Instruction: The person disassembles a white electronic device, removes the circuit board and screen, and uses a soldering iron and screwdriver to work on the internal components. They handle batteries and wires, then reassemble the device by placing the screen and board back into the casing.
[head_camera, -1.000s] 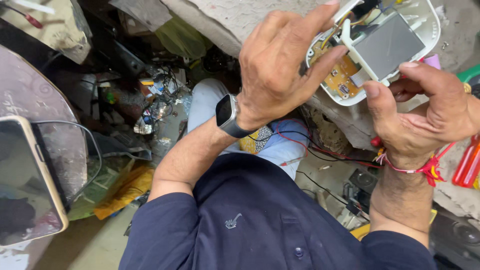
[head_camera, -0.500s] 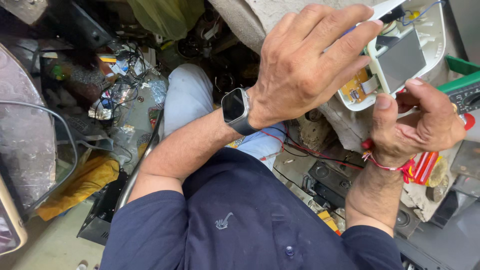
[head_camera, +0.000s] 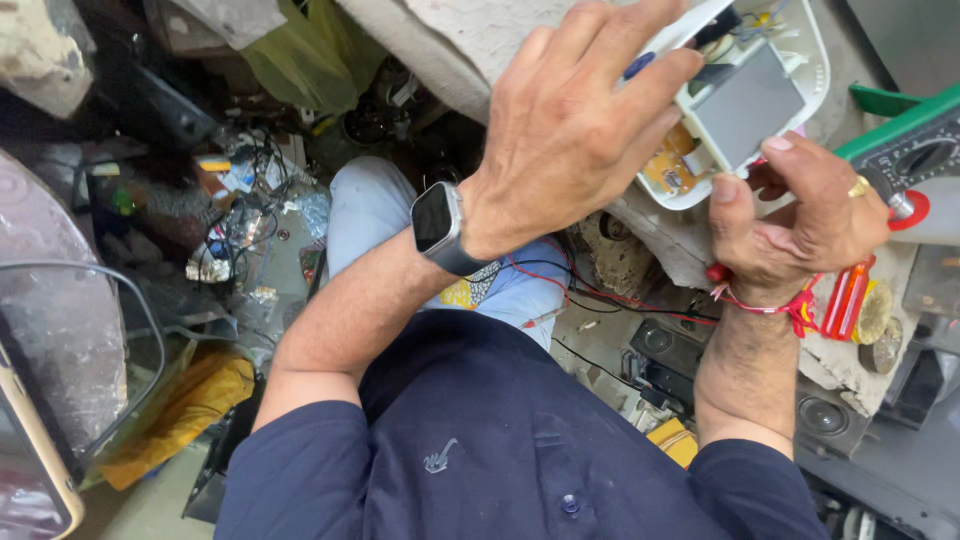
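White device casing (head_camera: 800, 60), opened, with a grey rectangular panel (head_camera: 745, 105) and an orange circuit board (head_camera: 672, 165) exposed inside; I see it at the far right of the scene, resting on the edge of a rough, pale tabletop (head_camera: 480, 40) and held between both hands.

Dark blue shirt (head_camera: 480, 450): fills the near centre, with both sleeves pushed back to the forearms.

Light blue trouser leg (head_camera: 370, 215): visible beyond the shirt, centre of the scene, above a cluttered floor (head_camera: 240, 250) strewn with wires and scraps at the far left.

Left hand (head_camera: 580, 130): laid over the left side of the casing, palm down, fingers spread and curled onto its upper edge, gripping it. A dark blue-tipped object (head_camera: 640, 65) shows between two fingers; I cannot tell what it is.

Right hand (head_camera: 800, 215): closed on the near right corner of the casing, thumb (head_camera: 735, 215) pressed against the rim beside the circuit board, the other fingers wrapped underneath. A ring (head_camera: 858, 186) sits on one finger.

Green meter (head_camera: 915, 150): at the far right edge, just beside the right hand, with a round dial and a red socket.

Smartwatch (head_camera: 440, 225): dark screen, grey band, on the left wrist.

Red thread band (head_camera: 770, 305): tied round the right wrist.

Red and black wires (head_camera: 600, 290): run across the gap between the two forearms, near the trouser leg.
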